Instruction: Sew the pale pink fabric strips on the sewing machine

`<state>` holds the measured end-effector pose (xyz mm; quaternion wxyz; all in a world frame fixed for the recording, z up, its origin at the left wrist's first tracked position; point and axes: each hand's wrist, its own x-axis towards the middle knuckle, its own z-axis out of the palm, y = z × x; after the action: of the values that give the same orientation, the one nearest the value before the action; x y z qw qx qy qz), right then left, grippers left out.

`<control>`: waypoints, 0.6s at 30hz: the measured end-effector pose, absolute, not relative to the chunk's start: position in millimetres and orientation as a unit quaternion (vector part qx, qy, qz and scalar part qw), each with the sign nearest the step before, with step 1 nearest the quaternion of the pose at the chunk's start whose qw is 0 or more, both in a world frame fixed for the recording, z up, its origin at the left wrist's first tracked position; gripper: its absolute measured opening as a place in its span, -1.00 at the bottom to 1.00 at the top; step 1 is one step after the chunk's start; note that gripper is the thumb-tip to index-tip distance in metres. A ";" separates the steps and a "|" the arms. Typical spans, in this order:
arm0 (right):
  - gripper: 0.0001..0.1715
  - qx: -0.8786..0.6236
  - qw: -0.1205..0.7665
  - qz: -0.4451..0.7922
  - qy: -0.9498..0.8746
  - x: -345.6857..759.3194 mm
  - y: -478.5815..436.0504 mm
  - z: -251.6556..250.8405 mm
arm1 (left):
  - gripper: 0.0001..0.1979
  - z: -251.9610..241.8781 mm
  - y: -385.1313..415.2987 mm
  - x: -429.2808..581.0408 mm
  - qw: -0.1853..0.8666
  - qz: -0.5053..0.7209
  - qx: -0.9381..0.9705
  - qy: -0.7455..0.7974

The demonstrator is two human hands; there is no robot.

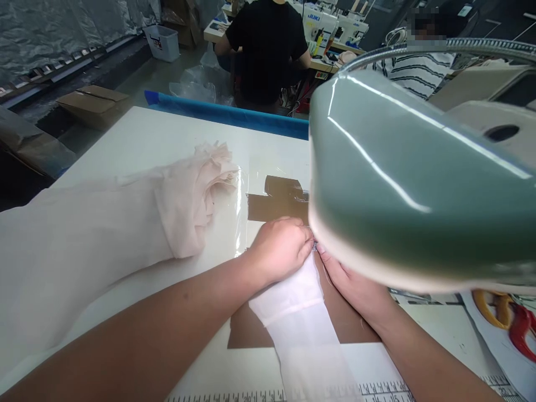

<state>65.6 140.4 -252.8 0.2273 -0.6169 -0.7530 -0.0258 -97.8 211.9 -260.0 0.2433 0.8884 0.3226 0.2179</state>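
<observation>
A strip of thin white fabric [304, 318] runs from the table's front edge up to the sewing spot beneath the pale green sewing machine head [419, 184]. My left hand [282, 248] is closed on the fabric's far end, fingers curled and pressed down. Close by on the right, my right hand [347, 279] pinches at the same end, its fingertips close to the small metal parts; the machine head hides part of it. A loose thread hangs beside the strip. Brown tape [278, 206] covers the work surface around the hands. The needle is hidden.
A long heap of pale pink fabric [180, 206] lies on the white table at left. Yellow-handled and red-handled tools [494, 307] lie at right. A printed ruler [263, 395] runs along the front. Beyond the blue edging [234, 117], a person in black [268, 50] sits near other machines.
</observation>
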 end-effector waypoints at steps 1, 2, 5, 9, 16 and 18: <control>-0.75 -0.617 0.229 -0.028 -0.752 64.9 140.5 -252.4 | -0.74 -259.8 211.9 -97.7 0.244 0.222 0.888 0.321; -0.75 -0.617 0.231 -0.031 -0.752 64.3 140.7 -252.0 | -0.74 -259.7 211.9 -97.6 0.247 0.227 0.886 0.320; -0.76 -0.612 0.239 -0.041 -0.753 62.9 141.6 -250.4 | -0.76 -259.2 211.3 -97.1 0.259 0.236 0.879 0.323; -0.77 -0.600 0.235 -0.080 -0.761 63.0 143.7 -250.7 | -0.77 -259.1 210.8 -96.7 0.269 0.238 0.874 0.327; -0.59 -0.631 0.176 -0.073 -0.752 66.2 144.7 -256.2 | -0.82 -260.1 210.8 -95.8 0.277 0.212 0.870 0.349; -0.58 -0.636 0.171 -0.063 -0.750 66.3 144.5 -256.0 | -0.83 -260.4 211.4 -95.2 0.279 0.209 0.869 0.351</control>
<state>66.3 144.5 -256.0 0.1709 -0.6360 -0.7499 -0.0633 -95.2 211.4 -260.4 0.2787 0.8690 0.3512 0.2093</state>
